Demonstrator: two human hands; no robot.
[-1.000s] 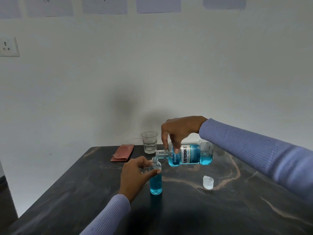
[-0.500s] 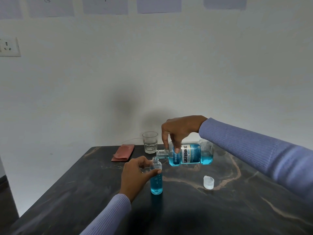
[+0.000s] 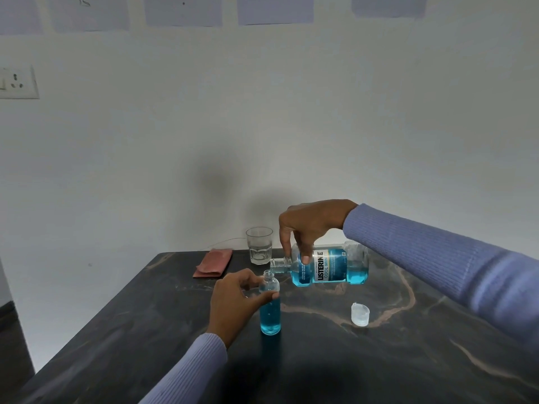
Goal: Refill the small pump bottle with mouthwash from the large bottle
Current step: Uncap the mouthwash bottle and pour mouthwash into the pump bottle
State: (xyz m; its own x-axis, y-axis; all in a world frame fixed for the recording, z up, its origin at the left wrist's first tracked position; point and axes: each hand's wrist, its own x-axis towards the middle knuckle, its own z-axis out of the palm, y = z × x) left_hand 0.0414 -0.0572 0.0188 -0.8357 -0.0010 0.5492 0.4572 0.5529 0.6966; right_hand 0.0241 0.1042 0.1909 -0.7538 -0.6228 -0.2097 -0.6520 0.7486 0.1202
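Large bottle [image 3: 329, 268] is gripped by right hand [image 3: 309, 225], long axis level, neck just above the small bottle [image 3: 270, 304] mouth; small bottle is pinched upright on tabletop [image 3: 408, 360] by left hand [image 3: 233, 301].

Both arms wore long sleeves of ribbed, lavender-blue knit; the left sleeve [image 3: 186, 371] ended in a snug cuff at the wrist, as did the right sleeve [image 3: 437, 263]. Both hands were bare.
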